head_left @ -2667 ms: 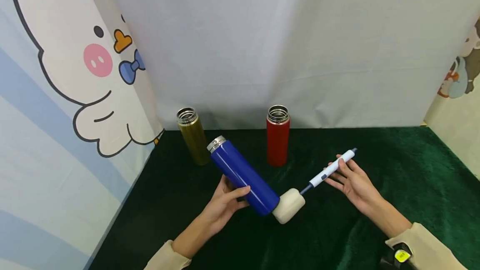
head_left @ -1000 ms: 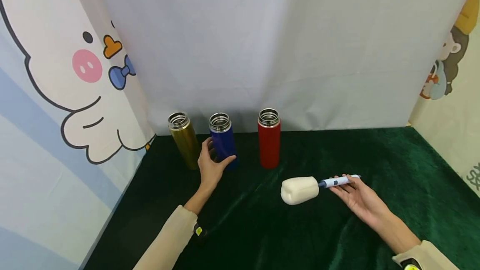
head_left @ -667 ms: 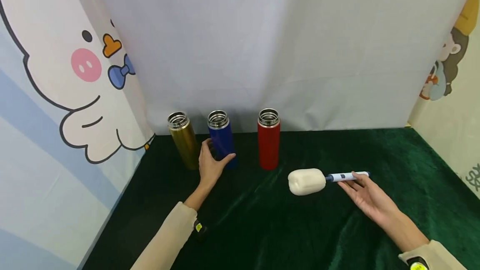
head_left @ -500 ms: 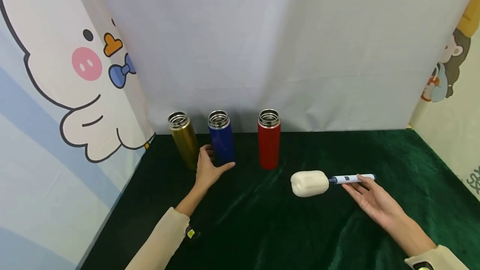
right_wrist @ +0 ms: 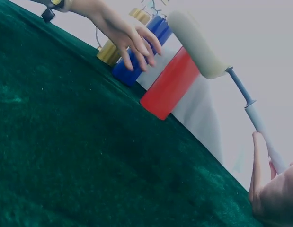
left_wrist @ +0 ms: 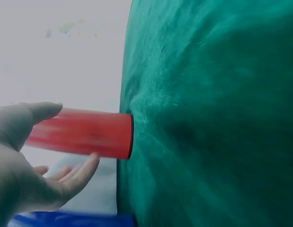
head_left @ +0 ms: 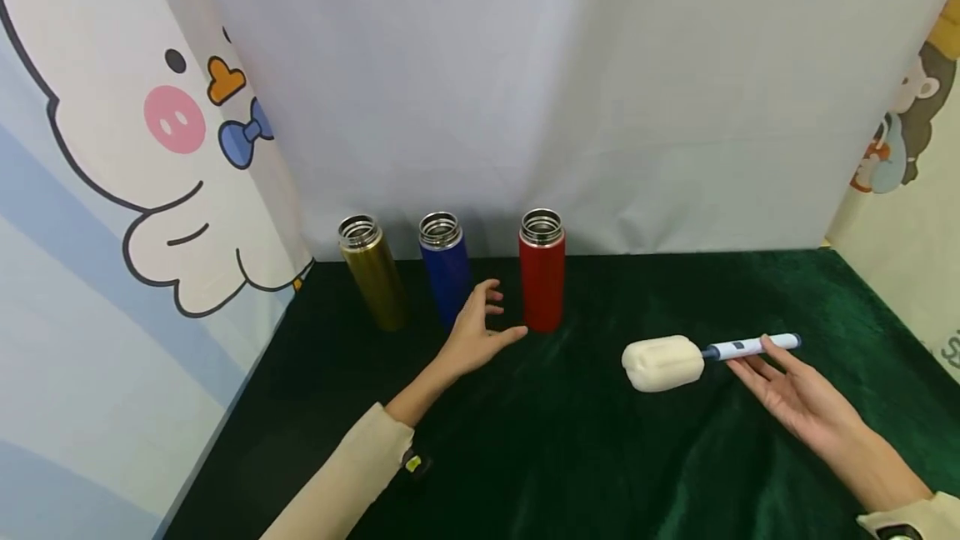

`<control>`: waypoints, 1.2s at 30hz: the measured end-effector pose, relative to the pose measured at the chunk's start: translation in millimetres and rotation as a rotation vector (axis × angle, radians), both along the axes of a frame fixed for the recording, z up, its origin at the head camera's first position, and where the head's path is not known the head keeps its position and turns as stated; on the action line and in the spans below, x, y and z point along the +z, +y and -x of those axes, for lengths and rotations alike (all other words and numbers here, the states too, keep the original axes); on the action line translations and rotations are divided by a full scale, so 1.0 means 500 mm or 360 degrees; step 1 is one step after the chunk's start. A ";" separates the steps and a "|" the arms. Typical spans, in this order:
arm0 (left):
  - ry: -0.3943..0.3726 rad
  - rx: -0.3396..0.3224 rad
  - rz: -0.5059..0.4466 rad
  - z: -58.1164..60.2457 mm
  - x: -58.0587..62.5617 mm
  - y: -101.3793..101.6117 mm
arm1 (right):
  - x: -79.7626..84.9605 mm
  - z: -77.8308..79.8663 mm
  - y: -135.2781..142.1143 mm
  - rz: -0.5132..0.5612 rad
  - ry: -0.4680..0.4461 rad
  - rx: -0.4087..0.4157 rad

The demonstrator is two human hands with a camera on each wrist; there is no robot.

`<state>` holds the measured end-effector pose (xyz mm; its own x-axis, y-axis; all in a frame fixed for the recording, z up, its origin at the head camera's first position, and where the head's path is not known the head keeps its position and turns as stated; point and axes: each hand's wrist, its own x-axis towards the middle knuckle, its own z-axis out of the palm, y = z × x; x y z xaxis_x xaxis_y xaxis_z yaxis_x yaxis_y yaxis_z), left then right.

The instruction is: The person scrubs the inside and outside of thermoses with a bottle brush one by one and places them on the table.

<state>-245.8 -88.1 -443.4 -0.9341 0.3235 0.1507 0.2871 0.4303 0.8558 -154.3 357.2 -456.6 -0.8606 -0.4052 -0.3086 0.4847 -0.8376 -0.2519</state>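
My left hand (head_left: pixel 474 337) is between the blue bottle (head_left: pixel 447 277) and the red bottle (head_left: pixel 542 282), thumb and fingers spread, holding nothing. In the left wrist view its thumb and fingers frame the red bottle (left_wrist: pixel 84 133) from either side. All the bottles stand upright with lids off, steel necks showing. My right hand (head_left: pixel 802 398) pinches the pale handle of a sponge bottle brush (head_left: pixel 663 363) between thumb and fingers, its cream sponge head pointing left. From the right wrist view, the brush (right_wrist: pixel 196 45) overlaps the top of the red bottle.
A gold bottle (head_left: pixel 372 277) stands at the left end of the row. Dark green velvet cloth (head_left: pixel 600 457) covers the table. Close behind the bottles hangs a pale grey curtain (head_left: pixel 637 107), and a cartoon-printed panel (head_left: pixel 97 215) borders the left side.
The blue bottle, tilted against the sponge earlier, was stood upright between the others. My left hand let go of it and moved right toward the red bottle; my right hand carried the brush rightward.
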 end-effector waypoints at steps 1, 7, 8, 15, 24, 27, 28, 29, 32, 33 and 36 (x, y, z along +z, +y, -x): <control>0.0026 0.0025 0.0007 0.015 -0.002 0.015 | 0.002 0.000 -0.001 -0.0025 -0.0010 -0.0015; 0.0105 0.0032 -0.0099 0.082 -0.029 0.073 | 0.003 -0.010 -0.004 -0.0110 -0.0003 -0.0046; 0.0093 0.0019 -0.0143 0.086 -0.031 0.076 | 0.002 -0.012 -0.003 -0.0079 0.0038 -0.0024; -0.0043 0.0048 -0.0265 0.071 -0.013 0.068 | 0.015 -0.017 0.008 0.0091 0.0376 0.0140; 0.0004 0.0033 -0.0292 -0.054 0.006 0.005 | 0.016 -0.011 -0.014 -0.0053 0.0372 0.0090; 0.0013 0.0020 -0.0300 -0.092 0.006 -0.010 | 0.029 0.003 -0.038 -0.0099 0.0355 0.0070; 0.0007 0.0009 -0.0305 -0.102 0.006 -0.013 | 0.037 0.009 -0.048 -0.0099 0.0359 0.0063; 0.0006 -0.0003 -0.0308 -0.110 0.005 -0.016 | 0.047 0.016 -0.059 -0.0097 0.0374 0.0052; 0.0002 -0.0027 -0.0309 -0.123 0.001 -0.020 | 0.093 0.040 -0.098 -0.0093 0.0466 0.0021; 0.0002 -0.0028 -0.0307 -0.125 -0.001 -0.021 | 0.112 0.049 -0.112 -0.0084 0.0508 0.0008; 0.0031 -0.0033 -0.0295 -0.130 -0.010 -0.024 | 0.177 0.075 -0.156 -0.0111 0.0659 -0.0047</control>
